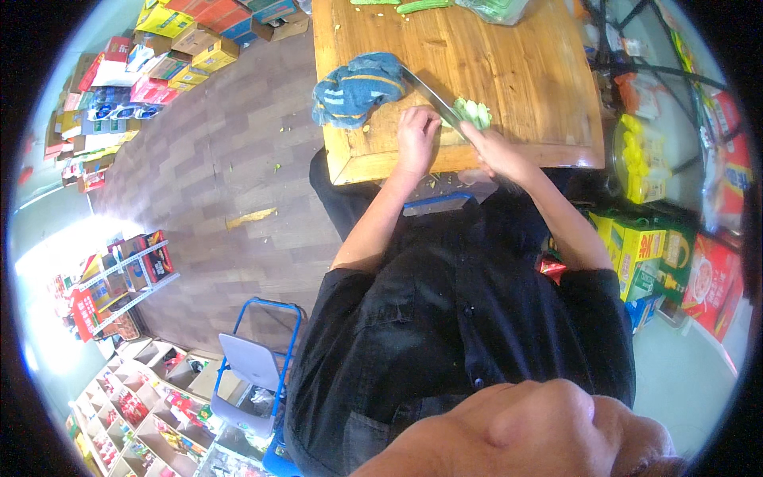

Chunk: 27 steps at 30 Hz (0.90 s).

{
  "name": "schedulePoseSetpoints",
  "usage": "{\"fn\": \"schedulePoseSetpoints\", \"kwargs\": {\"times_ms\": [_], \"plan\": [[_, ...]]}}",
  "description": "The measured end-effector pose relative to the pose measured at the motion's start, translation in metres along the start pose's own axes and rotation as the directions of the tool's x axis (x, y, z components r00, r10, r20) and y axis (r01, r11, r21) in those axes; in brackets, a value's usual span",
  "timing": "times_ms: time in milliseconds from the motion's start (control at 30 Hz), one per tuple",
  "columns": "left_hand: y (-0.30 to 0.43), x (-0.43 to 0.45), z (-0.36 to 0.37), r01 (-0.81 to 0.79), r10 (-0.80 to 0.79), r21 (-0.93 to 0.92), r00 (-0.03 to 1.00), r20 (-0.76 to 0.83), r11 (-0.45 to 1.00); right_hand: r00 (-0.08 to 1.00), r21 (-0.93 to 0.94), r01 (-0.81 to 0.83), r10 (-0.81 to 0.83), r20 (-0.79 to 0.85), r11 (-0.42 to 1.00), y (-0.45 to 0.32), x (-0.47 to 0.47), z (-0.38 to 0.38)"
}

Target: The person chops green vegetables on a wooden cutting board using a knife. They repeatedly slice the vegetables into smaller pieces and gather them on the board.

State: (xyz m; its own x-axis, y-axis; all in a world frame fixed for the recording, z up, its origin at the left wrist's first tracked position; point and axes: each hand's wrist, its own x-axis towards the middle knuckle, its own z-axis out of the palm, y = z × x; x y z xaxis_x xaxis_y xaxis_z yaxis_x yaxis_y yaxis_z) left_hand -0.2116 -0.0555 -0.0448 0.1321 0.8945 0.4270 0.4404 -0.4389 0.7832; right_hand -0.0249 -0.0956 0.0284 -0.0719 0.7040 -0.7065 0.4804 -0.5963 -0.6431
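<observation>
My right hand grips a kitchen knife by its handle, the long blade slanting up and left across the wooden table. Cut pieces of a pale green vegetable lie in a small heap along the blade's right side. To the left of the blade, my left hand rests at the table's near edge, its curled fingertips on a small piece of green vegetable that they mostly hide. A crumpled blue towel with orange and white stripes lies left of the knife tip.
Long green vegetables and a plastic bag with green contents lie at the table's far side. A blue-framed folding chair stands behind me on the left. Stacked cartons line the left wall; packaged goods are on the right.
</observation>
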Motion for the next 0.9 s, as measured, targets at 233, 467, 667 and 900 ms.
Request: {"fn": "schedulePoseSetpoints", "kwargs": {"times_ms": [233, 467, 667, 900], "plan": [[0.000, -0.004, 0.000, 0.039, -0.039, -0.023, 0.999, 0.026, 0.999, 0.998, -0.039, 0.047, -0.045, 0.046, 0.998, 0.011, -0.030, 0.002], [-0.002, -0.002, 0.002, -0.015, 0.016, -0.005, 1.000, 0.016, 1.000, 0.997, -0.005, 0.029, -0.029, -0.078, 1.000, -0.013, 0.015, 0.015], [0.002, -0.002, -0.001, 0.030, -0.029, -0.056, 0.999, 0.015, 0.998, 0.996, 0.068, 0.088, -0.086, -0.023, 0.994, -0.009, -0.032, 0.008], [0.006, 0.001, -0.002, 0.008, -0.007, -0.053, 1.000, 0.025, 0.999, 0.984, -0.132, 0.176, -0.174, 0.023, 0.976, 0.001, -0.020, 0.004]]}}
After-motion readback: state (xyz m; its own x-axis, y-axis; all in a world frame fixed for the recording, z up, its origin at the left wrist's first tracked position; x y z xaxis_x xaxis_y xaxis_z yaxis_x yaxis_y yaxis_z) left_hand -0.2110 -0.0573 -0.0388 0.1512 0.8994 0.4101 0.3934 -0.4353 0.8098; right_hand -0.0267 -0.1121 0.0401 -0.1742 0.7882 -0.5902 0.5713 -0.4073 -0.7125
